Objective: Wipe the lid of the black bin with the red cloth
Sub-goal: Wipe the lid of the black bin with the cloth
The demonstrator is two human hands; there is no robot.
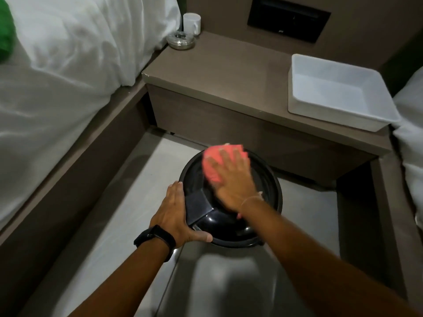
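A round black bin stands on the grey floor in front of me, and its glossy lid point(231, 227) faces up. My right hand point(231, 179) lies flat on the red cloth point(214, 163), pressing it onto the far half of the lid; the hand is blurred. The cloth sticks out past my fingertips at the lid's far rim. My left hand point(175, 216) grips the bin's near left edge, thumb on the rim, with a black watch on the wrist.
A brown bedside unit point(219, 72) stands just behind the bin, carrying a white tray point(295, 104), a white mug point(191, 23) and a glass ashtray point(180, 41). A bed with white linen point(57, 72) runs along the left. Another white bed edge point(412, 133) shows at right.
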